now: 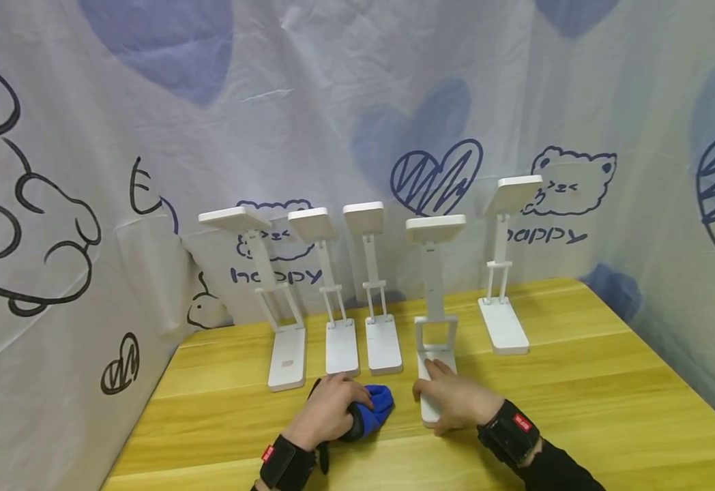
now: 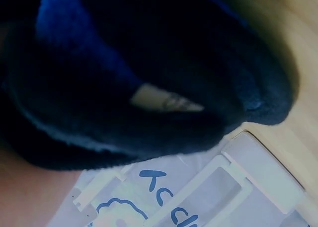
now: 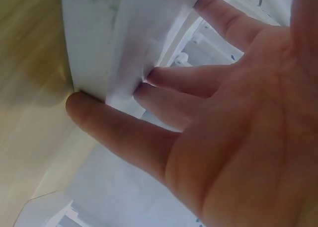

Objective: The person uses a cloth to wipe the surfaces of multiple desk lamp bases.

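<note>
My left hand grips a soft blue-and-black cloth item, from which a dark strap hangs. Dark fabric with a small pale label fills much of the left wrist view; its exact kind cannot be told. My right hand rests on the base of a white desk lamp, the one standing nearest to me. In the right wrist view, the fingers are spread and fairly straight, with tips touching the base edge. The lamp stands upright, its head tilted forward.
Left of it stand several white desk lamps, at the far left, then a second and a third. Another lamp stands back right. The wooden table ends against a printed curtain.
</note>
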The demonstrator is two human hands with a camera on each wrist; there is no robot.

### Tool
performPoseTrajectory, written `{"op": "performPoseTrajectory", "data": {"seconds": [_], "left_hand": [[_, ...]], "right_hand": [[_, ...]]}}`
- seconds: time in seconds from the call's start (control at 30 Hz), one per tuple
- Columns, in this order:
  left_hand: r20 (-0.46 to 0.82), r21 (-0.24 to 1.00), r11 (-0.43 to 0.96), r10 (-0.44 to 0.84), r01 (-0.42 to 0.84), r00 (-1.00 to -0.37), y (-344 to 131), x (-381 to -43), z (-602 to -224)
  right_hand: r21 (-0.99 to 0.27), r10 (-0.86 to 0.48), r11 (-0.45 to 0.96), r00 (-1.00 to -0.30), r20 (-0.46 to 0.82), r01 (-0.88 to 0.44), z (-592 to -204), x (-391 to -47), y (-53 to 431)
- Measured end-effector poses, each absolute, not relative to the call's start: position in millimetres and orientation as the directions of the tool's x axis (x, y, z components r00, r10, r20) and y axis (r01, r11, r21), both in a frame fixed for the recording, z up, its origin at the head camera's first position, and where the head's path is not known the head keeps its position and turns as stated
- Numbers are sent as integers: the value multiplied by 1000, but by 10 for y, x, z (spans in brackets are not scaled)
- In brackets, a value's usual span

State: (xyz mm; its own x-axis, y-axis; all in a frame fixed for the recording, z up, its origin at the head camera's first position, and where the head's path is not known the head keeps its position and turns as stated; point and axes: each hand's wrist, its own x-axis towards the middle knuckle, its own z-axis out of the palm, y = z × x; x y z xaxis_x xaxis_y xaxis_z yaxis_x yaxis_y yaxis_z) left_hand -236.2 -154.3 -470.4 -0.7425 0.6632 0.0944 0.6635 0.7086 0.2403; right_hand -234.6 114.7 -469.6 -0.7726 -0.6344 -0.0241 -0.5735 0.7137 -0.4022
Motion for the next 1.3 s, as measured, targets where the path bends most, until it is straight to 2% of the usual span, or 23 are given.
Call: {"op": "performPoseTrajectory", "data": {"seconds": [0.53,0.67,0.83,1.3], "left_hand": [[110,204,712,665,671,-739,-1536,-2359,-4754],[114,195,715,664,672,-739,-1529,-2363,-4751],[101,194,715,667,672,-739,-1516,-2357,-4736],[109,181,718,665,673,-739,-1508,-2354,-4732]], "right_hand": [[-405,-633,690,-772,64,-600,-4727,-2501,1218],[-413,-608,700,-789,83,-583,-4745,-2579,1229],[-442,-573,723,-818,48,-532,-4760,-2698,1257],[-442,-557,752,-830,-31,-489,-4743,-3086,1222]]}}
